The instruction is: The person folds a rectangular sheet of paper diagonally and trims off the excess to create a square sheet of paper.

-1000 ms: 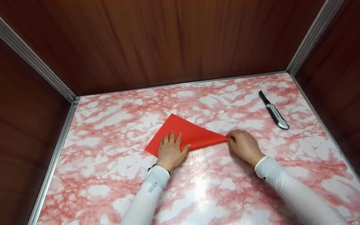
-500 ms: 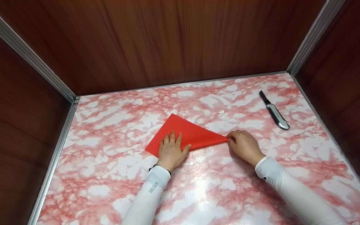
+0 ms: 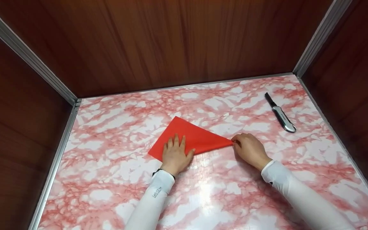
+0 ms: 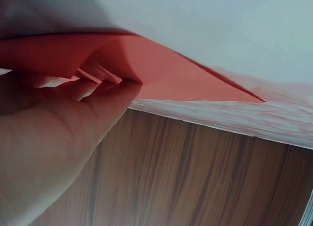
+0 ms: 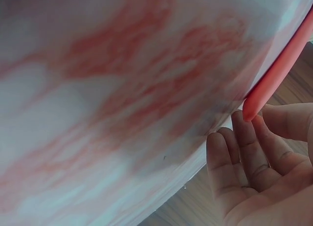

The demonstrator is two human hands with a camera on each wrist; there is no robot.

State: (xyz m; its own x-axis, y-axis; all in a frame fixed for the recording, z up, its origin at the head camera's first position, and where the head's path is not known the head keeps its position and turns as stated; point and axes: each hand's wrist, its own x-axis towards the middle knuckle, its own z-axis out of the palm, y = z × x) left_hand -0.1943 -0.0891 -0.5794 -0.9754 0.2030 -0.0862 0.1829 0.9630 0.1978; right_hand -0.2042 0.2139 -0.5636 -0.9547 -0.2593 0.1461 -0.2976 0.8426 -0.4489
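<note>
A folded sheet of red paper (image 3: 190, 131) lies on the table, one corner pointing to the back and a long narrow tip pointing right. My left hand (image 3: 175, 153) rests on its left part with fingers spread. In the left wrist view the red paper (image 4: 171, 74) bows up in a soft curve beside the thumb. At the narrow tip, my right hand (image 3: 249, 148) pinches the paper between thumb and forefinger. The right wrist view has the rolled, rounded fold of the paper (image 5: 274, 79) at the right hand (image 5: 264, 162), the other fingers loosely bent.
A utility knife (image 3: 281, 116) with a black and silver handle lies at the back right of the red-and-white marbled table (image 3: 113, 198). Brown wood-grain panels (image 3: 184, 44) with metal edge strips stand at the back and both sides.
</note>
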